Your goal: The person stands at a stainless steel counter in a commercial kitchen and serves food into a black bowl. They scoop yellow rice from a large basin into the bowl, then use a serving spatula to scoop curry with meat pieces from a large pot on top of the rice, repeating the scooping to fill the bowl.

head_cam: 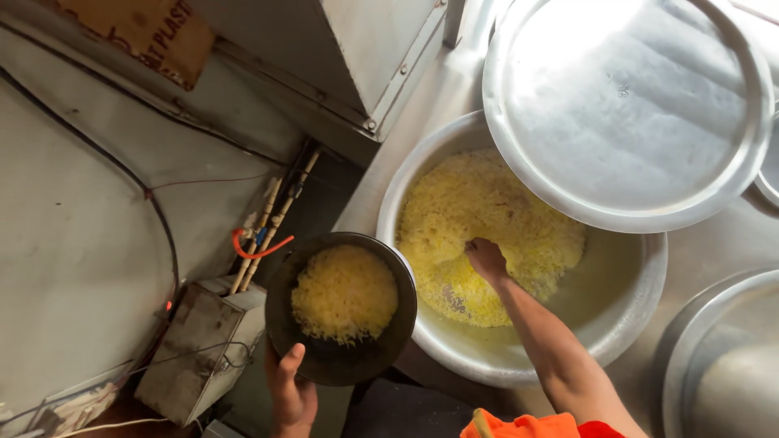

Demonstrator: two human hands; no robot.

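left hand (290,391) gripping, thumb up, right hand (486,258) reaching down, closed

The big round silver metal pot (519,357) looks smooth, with a soft, dull shine on its wall. The wide flat silver metal lid (633,113) leaning over it is smooth too, and light bounces off it in a bright patch. The yellow rice (487,203) in the pot looks grainy and a bit wet. The round black bowl (341,365) is dark and matt; whether it is metal or plastic cannot be told. The rice in it looks rough and crumbly. The grey metal worktop (714,251) is smooth and dull. The brown cardboard sheet (146,32) looks papery and matt. The small grey metal box (203,349) looks dusty. The orange cloth sleeve (527,426) looks soft.
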